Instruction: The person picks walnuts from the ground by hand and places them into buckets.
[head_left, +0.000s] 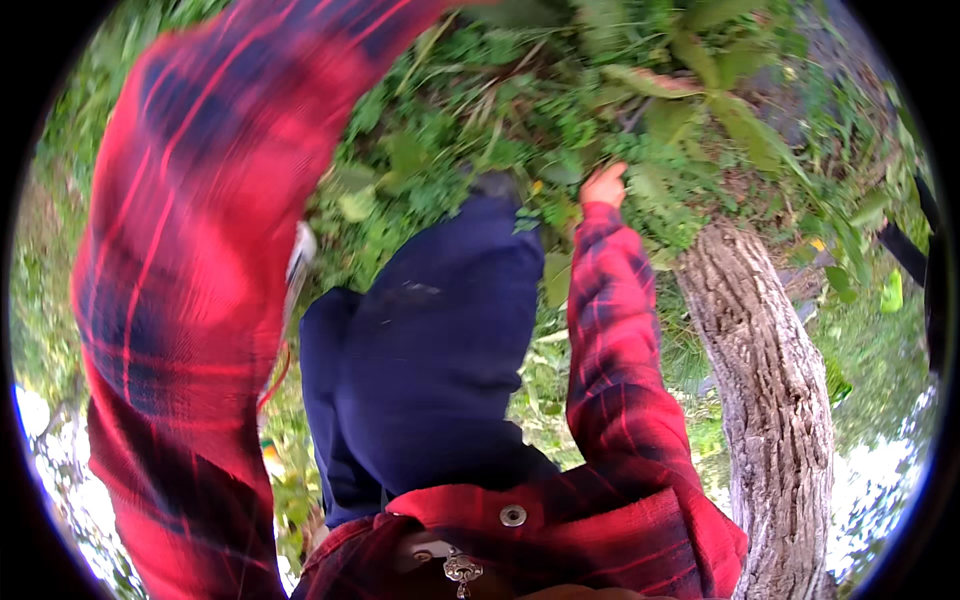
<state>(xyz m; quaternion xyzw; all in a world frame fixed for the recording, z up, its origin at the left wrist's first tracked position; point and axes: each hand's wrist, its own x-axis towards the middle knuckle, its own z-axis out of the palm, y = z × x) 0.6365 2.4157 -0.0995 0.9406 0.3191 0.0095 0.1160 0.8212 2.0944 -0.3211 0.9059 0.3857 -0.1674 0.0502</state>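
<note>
My right hand (604, 186) reaches down into low leafy weeds (655, 205), just left of a tree trunk. Its fingers look curled in at the leaves, and the foliage partly hides them. My left arm, in a red and navy plaid sleeve (190, 230), stretches up across the left side and leaves the picture at the top. The left hand lies beyond the edge. Broad green leaves (745, 125) and thin grass (480, 110) grow thick ahead of my right hand.
A rough-barked trunk (765, 370) rises close to my right arm. My navy trouser leg (430, 340) is bent between my arms, with a dark shoe tip (495, 185) among the weeds. A dark strap-like thing (905, 255) shows at the far right. Something white (303, 245) peeks out beside my left sleeve.
</note>
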